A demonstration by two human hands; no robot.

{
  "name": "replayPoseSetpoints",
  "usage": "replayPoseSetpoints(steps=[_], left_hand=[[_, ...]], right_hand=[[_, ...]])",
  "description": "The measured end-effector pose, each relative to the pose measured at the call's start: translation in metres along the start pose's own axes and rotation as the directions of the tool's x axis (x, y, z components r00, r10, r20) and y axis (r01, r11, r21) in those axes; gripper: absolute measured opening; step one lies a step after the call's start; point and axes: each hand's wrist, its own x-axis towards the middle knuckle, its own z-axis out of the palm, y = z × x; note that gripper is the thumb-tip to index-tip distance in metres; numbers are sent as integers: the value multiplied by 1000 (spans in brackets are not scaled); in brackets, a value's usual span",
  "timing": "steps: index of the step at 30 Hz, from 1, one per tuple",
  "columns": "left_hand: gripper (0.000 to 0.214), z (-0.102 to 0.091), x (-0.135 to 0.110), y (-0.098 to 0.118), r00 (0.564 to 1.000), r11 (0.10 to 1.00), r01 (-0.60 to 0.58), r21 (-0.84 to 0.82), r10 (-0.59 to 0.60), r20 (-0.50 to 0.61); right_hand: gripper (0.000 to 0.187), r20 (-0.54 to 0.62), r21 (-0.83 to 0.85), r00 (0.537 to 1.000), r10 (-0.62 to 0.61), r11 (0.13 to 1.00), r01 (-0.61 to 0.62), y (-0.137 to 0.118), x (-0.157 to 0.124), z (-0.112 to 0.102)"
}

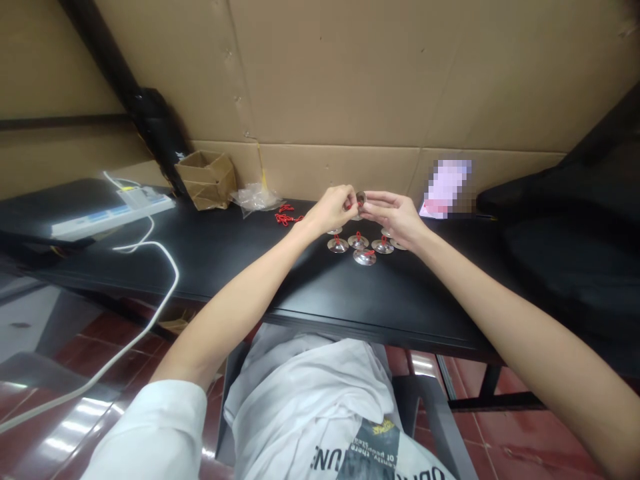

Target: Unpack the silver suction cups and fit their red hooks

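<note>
Between my two hands, above the black table, a small metal finger cymbal (361, 197) is held up on edge with a bit of red cord at it. My right hand (397, 215) grips its rim with thumb and fingers. The fingers of my left hand (334, 208) are pinched at the red cord beside it, partly hiding it. Just below lie several more finger cymbals (365, 258), dome up, with red cord loops through their centres. Some are partly covered by my hands. To the left of my left hand sits a small heap of red cords (286, 217).
A clear plastic bag (256, 199) and an open cardboard box (207, 179) stand at the back left. Farther left is a white power strip (113, 217) with a white cable (173, 267). A lit phone (445, 190) leans against the cardboard wall. Something dark and bulky (575, 220) is at right.
</note>
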Motion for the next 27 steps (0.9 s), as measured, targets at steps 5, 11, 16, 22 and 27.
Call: replayPoseSetpoints(steps=[5, 11, 16, 22, 27], left_hand=[[4, 1, -1, -1, 1000, 1000, 0, -28, 0, -1], [5, 0, -1, 1, 999, 997, 39, -72, -39, 9], [5, -3, -1, 3, 990, 979, 138, -147, -131, 59], [7, -6, 0, -2, 962, 885, 271, -378, -240, 126], [14, -11, -3, 6, 919, 771, 394, -500, -332, 213]], right_hand=[[58, 27, -142, 997, -73, 987, 76, 3, -1, -1], [58, 62, -213, 990, -126, 968, 136, 6, -1, -2], [60, 96, -238, 978, -184, 950, 202, 7, -2, -1], [58, 144, -238, 966, -213, 941, 242, 13, -2, -3], [57, 131, -269, 968, -213, 932, 242, 13, -3, -2]])
